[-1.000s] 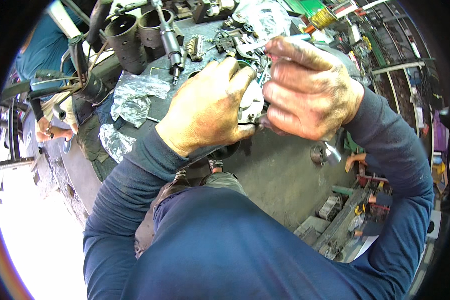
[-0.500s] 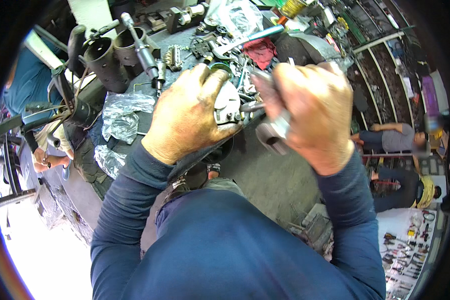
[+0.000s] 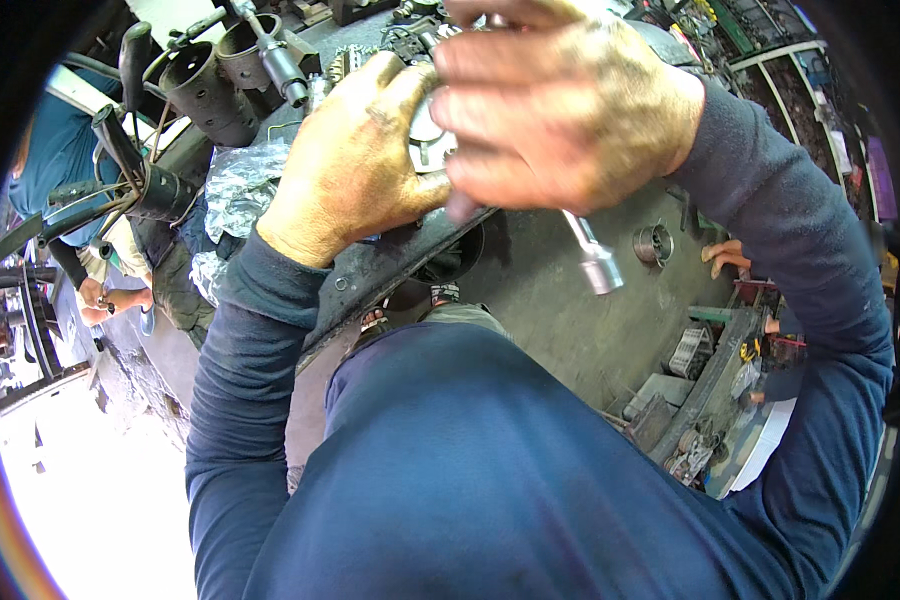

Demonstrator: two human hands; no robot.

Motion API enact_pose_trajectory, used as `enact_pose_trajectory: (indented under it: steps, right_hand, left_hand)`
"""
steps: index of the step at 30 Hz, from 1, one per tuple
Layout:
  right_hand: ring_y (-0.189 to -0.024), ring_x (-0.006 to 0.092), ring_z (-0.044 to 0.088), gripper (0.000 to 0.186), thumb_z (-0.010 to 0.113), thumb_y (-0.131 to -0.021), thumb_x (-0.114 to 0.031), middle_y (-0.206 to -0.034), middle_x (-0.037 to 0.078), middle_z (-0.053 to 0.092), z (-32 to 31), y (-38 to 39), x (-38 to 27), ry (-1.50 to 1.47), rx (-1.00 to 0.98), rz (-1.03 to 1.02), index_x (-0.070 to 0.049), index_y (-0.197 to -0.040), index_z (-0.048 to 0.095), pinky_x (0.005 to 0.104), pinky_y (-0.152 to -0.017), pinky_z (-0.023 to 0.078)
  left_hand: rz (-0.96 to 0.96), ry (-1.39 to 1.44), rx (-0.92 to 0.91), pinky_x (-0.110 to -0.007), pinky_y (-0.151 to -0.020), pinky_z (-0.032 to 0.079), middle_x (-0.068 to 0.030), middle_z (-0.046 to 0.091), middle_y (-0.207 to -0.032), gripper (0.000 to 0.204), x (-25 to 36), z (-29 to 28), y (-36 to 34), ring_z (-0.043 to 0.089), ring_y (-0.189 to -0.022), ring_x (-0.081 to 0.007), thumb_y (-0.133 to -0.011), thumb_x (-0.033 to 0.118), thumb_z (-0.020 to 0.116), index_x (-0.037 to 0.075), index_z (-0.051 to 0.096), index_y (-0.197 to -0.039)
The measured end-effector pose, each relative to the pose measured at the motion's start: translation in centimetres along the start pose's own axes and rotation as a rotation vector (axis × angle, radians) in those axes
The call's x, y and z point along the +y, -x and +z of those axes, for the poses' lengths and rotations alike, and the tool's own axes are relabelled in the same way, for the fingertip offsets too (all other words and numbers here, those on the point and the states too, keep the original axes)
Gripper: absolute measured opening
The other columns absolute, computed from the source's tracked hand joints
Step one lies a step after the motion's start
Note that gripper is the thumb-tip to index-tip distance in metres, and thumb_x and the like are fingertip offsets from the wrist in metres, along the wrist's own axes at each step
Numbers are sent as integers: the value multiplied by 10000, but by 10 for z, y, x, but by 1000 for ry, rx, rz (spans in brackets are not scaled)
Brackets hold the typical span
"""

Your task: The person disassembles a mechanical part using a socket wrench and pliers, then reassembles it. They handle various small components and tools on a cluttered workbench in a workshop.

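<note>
My left hand [image 3: 355, 160] is wrapped round a round, silvery metal part [image 3: 428, 150] at the front edge of the dark workbench [image 3: 335, 290], its fingers bent over the far side. Over that part and partly hiding it, my right hand [image 3: 560, 120] is closed on a silver socket wrench, whose socket end [image 3: 598, 266] hangs below the palm above the floor. The right fingers are blurred. Just beyond the left hand are small metal parts and a heavy cylindrical tool [image 3: 282, 70].
Black perforated cylinders [image 3: 198, 90] stand at the back left, with crumpled plastic bags [image 3: 240, 190] nearer me. A co-worker in teal [image 3: 60, 160] is at the far left. A metal ring-shaped part [image 3: 653, 243] lies on the floor; another person's foot [image 3: 725, 258] shows at right.
My right hand has swung up and over the metal part, bringing the wrench with it, and its socket end now points toward me. Both hands appear higher in the picture, the left still holding the part.
</note>
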State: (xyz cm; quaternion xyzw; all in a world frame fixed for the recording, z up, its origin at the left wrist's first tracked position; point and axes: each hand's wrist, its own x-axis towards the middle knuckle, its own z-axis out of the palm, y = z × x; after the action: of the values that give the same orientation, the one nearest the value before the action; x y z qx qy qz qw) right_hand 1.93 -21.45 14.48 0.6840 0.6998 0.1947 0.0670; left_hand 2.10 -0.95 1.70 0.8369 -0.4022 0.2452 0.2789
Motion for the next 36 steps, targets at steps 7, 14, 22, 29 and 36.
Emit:
enact_pose_trajectory:
  steps: [7,14,22,29,36]
  right_hand:
    - [-774,209,607,179,697,-749,-273,-740,45,597,14,1,-9,160,195,175,-109,-786,636,435,-806,520]
    - [-610,236,646,136,689,-770,-216,-631,69,615,-2,-16,-48,287,-35,700,-100,-716,641,370,-628,509]
    - [-566,258,611,166,687,-813,-226,-600,43,546,-12,-5,-37,282,93,578,-117,-753,578,404,-608,479]
    - [-747,253,631,211,738,-788,-260,-756,47,593,-1,10,-5,45,-8,255,-118,-769,583,414,-780,509]
    - [-836,280,646,285,808,-810,-307,-802,67,628,-6,-6,0,130,-12,162,-98,-766,619,461,-929,522]
  left_hand:
    - [-11,12,-23,-494,-912,559,-209,643,-1164,746,0,0,-1,662,-1062,-414,-737,484,875,35,634,-1282]
    - [-15,20,55,-482,-901,559,-203,639,-1102,711,-2,3,4,658,-1044,-404,-742,422,877,24,636,-1279]
    - [0,-31,70,-481,-885,561,-208,630,-1141,806,1,0,-1,665,-1058,-397,-758,557,854,38,606,-1321]
    - [-20,-53,49,-481,-907,560,-186,619,-1127,800,5,-2,1,658,-1059,-377,-725,577,874,39,634,-1266]
    - [-116,8,23,-473,-884,572,-200,607,-1106,762,10,-8,-2,666,-1017,-392,-744,502,883,36,621,-1288]
